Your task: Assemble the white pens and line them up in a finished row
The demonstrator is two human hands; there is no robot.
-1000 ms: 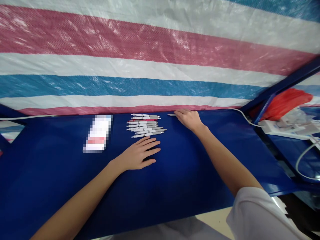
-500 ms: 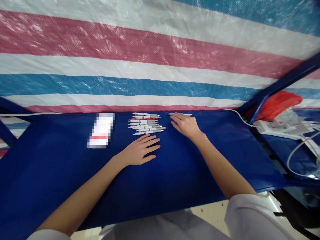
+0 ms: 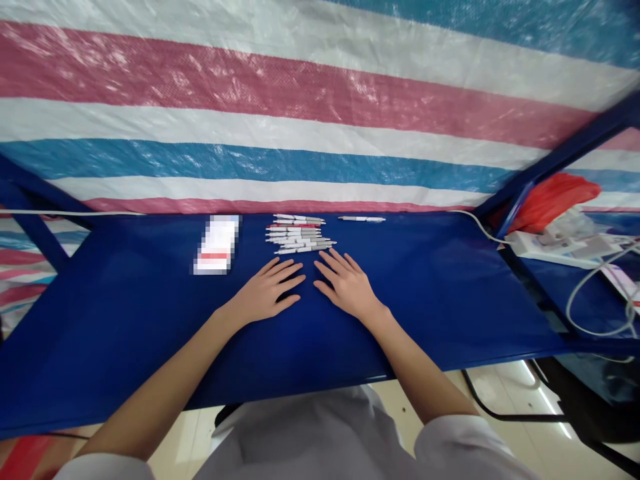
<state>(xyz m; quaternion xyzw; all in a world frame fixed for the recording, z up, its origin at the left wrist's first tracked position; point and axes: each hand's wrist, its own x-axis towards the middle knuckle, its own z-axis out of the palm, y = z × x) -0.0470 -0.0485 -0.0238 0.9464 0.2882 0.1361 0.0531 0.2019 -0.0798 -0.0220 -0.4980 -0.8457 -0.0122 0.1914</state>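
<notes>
Both hands rest on a blue table surface (image 3: 320,347). My left hand (image 3: 267,290) lies flat with its fingers spread, just below a group of several white and grey pens (image 3: 297,235). One pen in that group has red on it (image 3: 290,226). My right hand (image 3: 347,283) is flat too, its fingers apart, with the fingertips close to the lower right tips of the group. A single white pen (image 3: 363,219) lies apart at the back edge, beyond my right hand. Neither hand holds anything.
A blurred-out white rectangle (image 3: 219,243) lies left of the pens. Behind the table hangs a striped plastic sheet (image 3: 300,127). At the right are a red plastic bag (image 3: 550,200), a white power strip (image 3: 545,248) and looped white cable (image 3: 575,313). Blue frame bars stand at both sides.
My right hand has come away from the single pen at the back and moved down and left, near my left hand. The pen stays behind. The view has shifted slightly.
</notes>
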